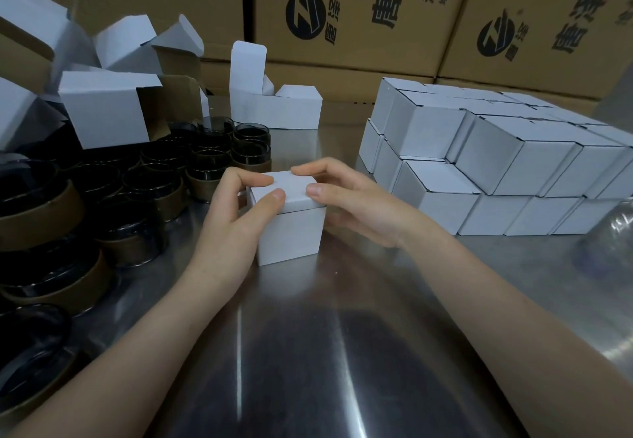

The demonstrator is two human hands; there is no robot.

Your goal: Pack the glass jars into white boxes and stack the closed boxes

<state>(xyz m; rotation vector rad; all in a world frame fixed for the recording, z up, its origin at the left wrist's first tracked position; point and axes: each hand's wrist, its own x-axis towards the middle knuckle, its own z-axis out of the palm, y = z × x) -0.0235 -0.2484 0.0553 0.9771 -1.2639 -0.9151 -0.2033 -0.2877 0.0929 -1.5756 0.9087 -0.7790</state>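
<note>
**Both hands press the lid down on a white box at the table's middle**

We see a small white box (291,228) standing upright on the shiny metal table (308,352), in the middle of the view. Its top flap lies nearly flat, overhanging the front wall a little. Our left hand (236,211) wraps the box's left side, thumb on the near edge of the lid and forefinger lying across the top. Our right hand (356,197) comes in from the right, thumb against the lid's right corner and forefinger resting on its far edge. So both hands grip this one box, fingertips pressed on the lid; whether a jar sits inside we cannot tell.

To the left, dark glass jars (212,160) with brown paper bands crowd the table in rows, reaching from beside the left hand out to the near left edge. Above and behind them lies a loose heap of open white boxes (106,108), flaps askew. One open box (274,108) stands behind the held box, its tall flap upright.

To the right, well apart from the hands, closed white boxes (479,160) are stacked in two layers, packed edge to edge. Large brown cartons (359,9) with black printing form a wall along the back. A clear plastic thing shows blurred at the right edge.
</note>
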